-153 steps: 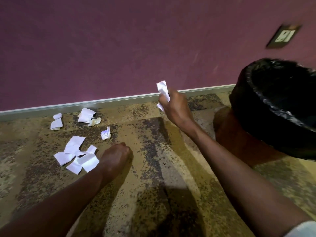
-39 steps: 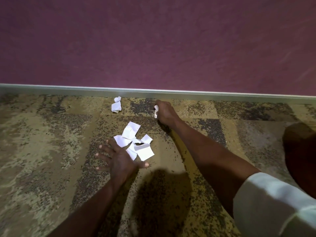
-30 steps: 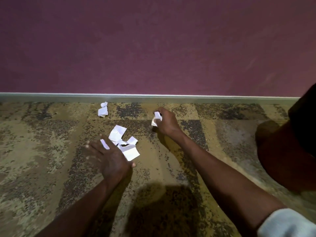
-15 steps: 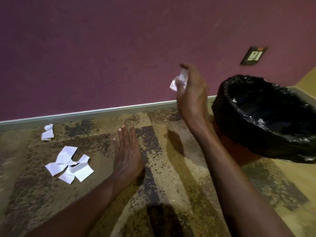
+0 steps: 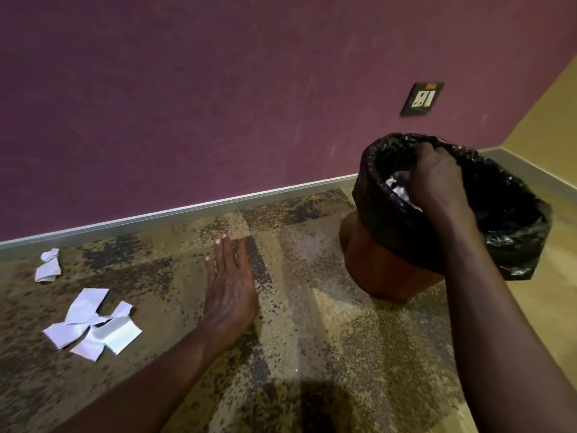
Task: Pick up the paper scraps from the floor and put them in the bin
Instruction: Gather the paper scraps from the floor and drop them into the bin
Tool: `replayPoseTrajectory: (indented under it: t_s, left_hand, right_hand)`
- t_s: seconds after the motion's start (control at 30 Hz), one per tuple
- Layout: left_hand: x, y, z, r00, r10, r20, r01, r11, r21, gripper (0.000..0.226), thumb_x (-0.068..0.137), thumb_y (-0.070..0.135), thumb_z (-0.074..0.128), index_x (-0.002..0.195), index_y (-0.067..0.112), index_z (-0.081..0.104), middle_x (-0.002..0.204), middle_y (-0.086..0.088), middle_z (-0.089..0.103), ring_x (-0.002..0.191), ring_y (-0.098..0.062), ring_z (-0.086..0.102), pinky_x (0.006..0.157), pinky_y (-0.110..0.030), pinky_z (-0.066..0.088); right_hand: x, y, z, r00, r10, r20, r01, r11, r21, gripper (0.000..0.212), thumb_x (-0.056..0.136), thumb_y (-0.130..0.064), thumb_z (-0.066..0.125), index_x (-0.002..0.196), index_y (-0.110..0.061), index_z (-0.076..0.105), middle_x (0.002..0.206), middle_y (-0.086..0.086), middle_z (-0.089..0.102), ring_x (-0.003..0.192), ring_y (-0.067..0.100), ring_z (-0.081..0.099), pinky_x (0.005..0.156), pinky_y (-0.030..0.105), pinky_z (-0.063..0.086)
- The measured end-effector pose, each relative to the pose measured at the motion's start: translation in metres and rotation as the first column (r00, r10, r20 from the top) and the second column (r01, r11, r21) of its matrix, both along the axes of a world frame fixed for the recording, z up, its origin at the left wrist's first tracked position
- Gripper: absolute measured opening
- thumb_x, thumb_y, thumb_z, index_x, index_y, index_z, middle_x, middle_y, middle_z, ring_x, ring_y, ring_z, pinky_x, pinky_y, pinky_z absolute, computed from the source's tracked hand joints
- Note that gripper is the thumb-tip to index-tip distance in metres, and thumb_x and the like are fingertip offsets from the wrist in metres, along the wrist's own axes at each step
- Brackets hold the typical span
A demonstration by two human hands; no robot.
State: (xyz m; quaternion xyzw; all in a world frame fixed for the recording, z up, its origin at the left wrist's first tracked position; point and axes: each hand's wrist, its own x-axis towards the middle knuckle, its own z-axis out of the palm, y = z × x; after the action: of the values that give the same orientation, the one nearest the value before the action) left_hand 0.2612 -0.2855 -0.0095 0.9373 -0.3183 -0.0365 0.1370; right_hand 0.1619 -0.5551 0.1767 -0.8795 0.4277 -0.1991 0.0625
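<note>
From the head view, I see my right hand (image 5: 437, 179) has moved from beside the black-lined round brown bin (image 5: 384, 264) to over its mouth, fingers curled down; white paper (image 5: 398, 189) shows beneath them, though I cannot tell whether it is gripped. My left hand (image 5: 229, 282) lies flat, fingers straight, on the mottled carpet (image 5: 327, 339). The flat white paper scraps (image 5: 93, 326) and a crumpled white scrap (image 5: 48, 267) lie left of it. I can read no writing.

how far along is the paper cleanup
Done: some white paper already lies inside the bin. In hand: the right hand is over the bin's mouth, its grip hidden. Left: a crumpled scrap by the skirting and a cluster of flat scraps beside the left hand, flat on the carpet.
</note>
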Motion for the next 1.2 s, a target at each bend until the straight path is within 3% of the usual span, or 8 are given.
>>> replayPoseTrajectory:
  t_s: [0.27, 0.4, 0.7, 0.87, 1.0, 1.1, 1.13, 1.2]
  left_hand:
    - [0.012, 0.026, -0.012, 0.999, 0.053, -0.007, -0.053, 0.998, -0.019, 0.090, 0.092, 0.012, 0.050, 0.151, 0.005, -0.016, 0.158, -0.024, -0.020, 0.147, -0.039, -0.018, 0.121, -0.051, -0.003]
    - [0.027, 0.057, -0.022, 0.990, 0.140, -0.006, -0.139, 0.988, 0.060, 0.099, 0.088, 0.017, 0.061, 0.151, 0.004, -0.014, 0.159, -0.024, -0.016, 0.147, -0.039, -0.015, 0.121, -0.051, 0.000]
    - [0.057, 0.159, -0.047, 0.933, 0.359, 0.010, -0.351, 0.906, 0.238, 0.157, 0.044, 0.070, 0.082, 0.152, 0.008, -0.013, 0.157, -0.027, -0.015, 0.146, -0.043, -0.015, 0.116, -0.058, 0.006]
    - [0.062, 0.206, -0.064, 0.837, 0.531, -0.129, -0.499, 0.839, 0.216, 0.172, 0.020, 0.089, 0.062, 0.153, 0.004, -0.007, 0.155, -0.032, -0.018, 0.144, -0.045, -0.020, 0.117, -0.062, 0.004]
    - [0.060, 0.221, -0.075, 0.719, 0.628, -0.297, -0.620, 0.773, 0.133, 0.175, 0.014, 0.086, 0.068, 0.153, 0.006, 0.000, 0.159, -0.024, -0.011, 0.147, -0.038, -0.014, 0.118, -0.059, 0.002]
    - [0.067, 0.228, -0.085, 0.711, 0.500, -0.494, -0.558, 0.829, 0.037, 0.154, 0.016, 0.094, 0.063, 0.147, 0.018, 0.036, 0.152, -0.023, 0.028, 0.145, -0.036, 0.017, 0.118, -0.052, 0.019]
    - [0.069, 0.229, -0.086, 0.719, 0.457, -0.523, -0.526, 0.850, 0.020, 0.147, 0.021, 0.094, 0.063, 0.145, 0.021, 0.039, 0.150, -0.022, 0.034, 0.145, -0.036, 0.020, 0.120, -0.053, 0.016]
    - [0.066, 0.228, -0.086, 0.726, 0.498, -0.475, -0.541, 0.839, 0.052, 0.148, 0.034, 0.087, 0.071, 0.154, 0.020, 0.017, 0.159, -0.027, 0.006, 0.148, -0.040, -0.008, 0.118, -0.052, -0.013]
  right_hand:
    - [0.029, 0.047, -0.009, 0.886, 0.313, 0.341, -0.187, 0.916, -0.355, 0.024, 0.095, -0.008, 0.051, 0.110, 0.000, 0.068, 0.105, 0.021, 0.066, 0.097, 0.032, 0.060, 0.077, 0.030, 0.043]
    - [0.068, 0.090, -0.028, 0.786, 0.537, 0.306, -0.426, 0.829, -0.362, 0.024, 0.093, -0.004, 0.051, 0.106, 0.000, 0.071, 0.098, 0.020, 0.068, 0.092, 0.034, 0.062, 0.079, 0.038, 0.046]
    - [0.139, 0.218, -0.140, 0.536, 0.834, 0.130, -0.844, 0.528, 0.092, 0.021, 0.089, -0.006, 0.062, 0.108, -0.005, 0.071, 0.102, 0.011, 0.067, 0.094, 0.024, 0.061, 0.074, 0.025, 0.043]
    - [0.161, 0.283, -0.204, 0.332, 0.943, 0.027, -0.851, 0.287, 0.440, 0.063, 0.083, -0.032, 0.076, 0.137, -0.017, 0.050, 0.139, 0.007, 0.052, 0.121, 0.023, 0.052, 0.095, 0.034, 0.048]
    - [0.171, 0.323, -0.240, 0.268, 0.962, 0.056, -0.867, 0.215, 0.450, 0.070, 0.077, -0.035, 0.078, 0.136, -0.018, 0.045, 0.136, 0.005, 0.049, 0.120, 0.026, 0.049, 0.087, 0.034, 0.046]
    - [0.180, 0.339, -0.260, 0.236, 0.972, 0.003, -0.872, 0.210, 0.442, 0.077, 0.075, -0.031, 0.077, 0.141, -0.020, 0.040, 0.146, 0.001, 0.039, 0.124, 0.030, 0.041, 0.087, 0.039, 0.049]
    - [0.184, 0.341, -0.266, 0.229, 0.973, -0.034, -0.875, 0.221, 0.431, 0.076, 0.075, -0.030, 0.077, 0.140, -0.020, 0.040, 0.147, 0.000, 0.036, 0.124, 0.030, 0.039, 0.084, 0.038, 0.049]
    - [0.191, 0.343, -0.276, 0.247, 0.969, -0.022, -0.881, 0.234, 0.412, 0.068, 0.076, -0.025, 0.077, 0.135, -0.021, 0.046, 0.142, 0.000, 0.039, 0.120, 0.027, 0.038, 0.079, 0.029, 0.040]
